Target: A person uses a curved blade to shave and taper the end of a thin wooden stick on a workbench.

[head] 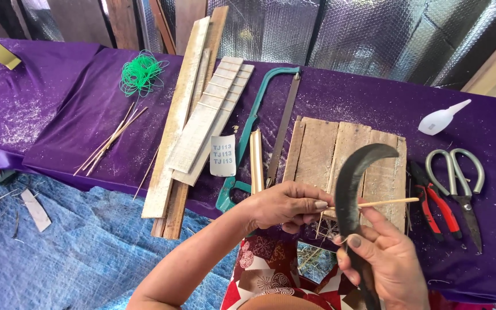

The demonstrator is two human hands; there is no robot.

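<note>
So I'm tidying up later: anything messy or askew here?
Sawdust is strewn over the purple cloth, thickest at the left. The planks overhang the table's front edge, and a loose strip lies on the blue tarp.

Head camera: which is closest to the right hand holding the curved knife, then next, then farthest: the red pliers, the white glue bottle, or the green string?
From the right hand:
1. Red pliers, just to its right on the purple cloth.
2. White glue bottle, farther back on the right.
3. Green string, far across on the left.
</note>
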